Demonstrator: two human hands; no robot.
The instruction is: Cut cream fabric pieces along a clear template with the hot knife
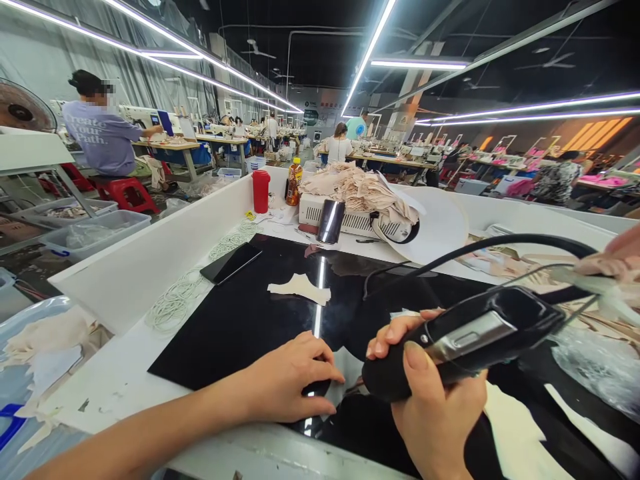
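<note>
My right hand (443, 407) grips a black corded handheld power tool (530, 320) with a silver lever on its side. The tool's rounded front end points left and down, and its working tip is hard to make out. Just left of that tip, a small pale fabric piece (349, 367) lies on a glossy black sheet (220, 340). My left hand (295, 373) rests on the fabric's left edge, thumb and fingers apart, fingertips pressing down. Beyond it is a cream cut piece (300, 288). More cream fabric (523, 433) lies right of my right wrist.
A phone (231, 263) and coiled pale cord (175, 300) lie on the left. Behind stand a red cup (261, 191), a bottle (294, 181) and a white device (313, 213) piled with beige fabric (355, 187). The tool's black cable (480, 247) arches right. Co-workers sit at sewing tables beyond.
</note>
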